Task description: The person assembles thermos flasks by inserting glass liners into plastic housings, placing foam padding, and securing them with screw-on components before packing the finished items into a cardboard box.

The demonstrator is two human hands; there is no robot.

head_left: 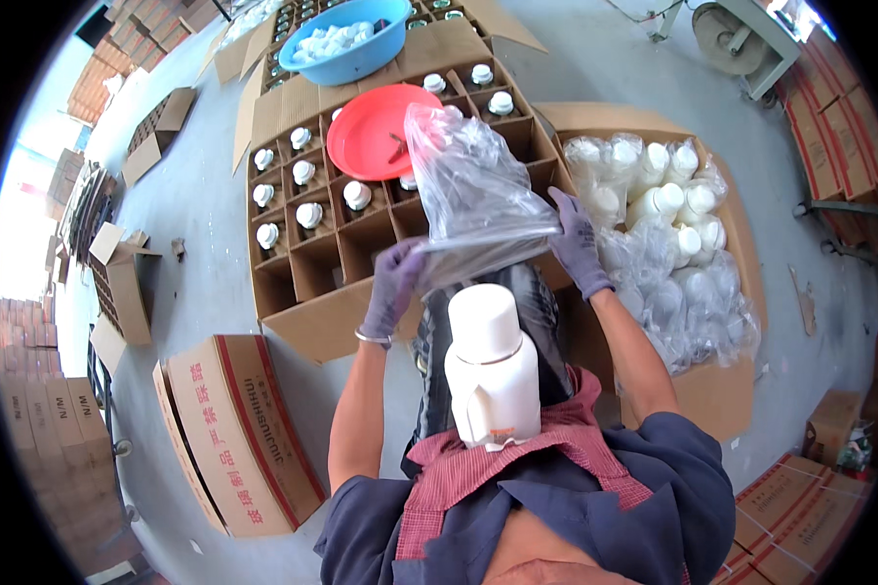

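Between my two gloved hands a clear plastic bag [473, 175] is stretched, its near edge pulled straight. My left hand [392, 285], in a purple-grey glove, is closed on one corner. The other corner is gripped by my right hand [578, 246], gloved alike. Below the bag, a white vacuum flask [498, 385] with a handle stands in my lap, touched by neither hand. The bag's far end lies over a red basin [363, 132] holding a dark pair of scissors [397, 149]. That basin rests on a divided carton [327, 330] with white-capped flasks in several cells.
At the right, an open carton [717, 395] is filled with white flasks in clear bags. A blue basin [356, 68] of small white parts stands beyond the red one. A closed carton [239, 434] lies on the floor at left. Stacked cartons [800, 517] stand at lower right.
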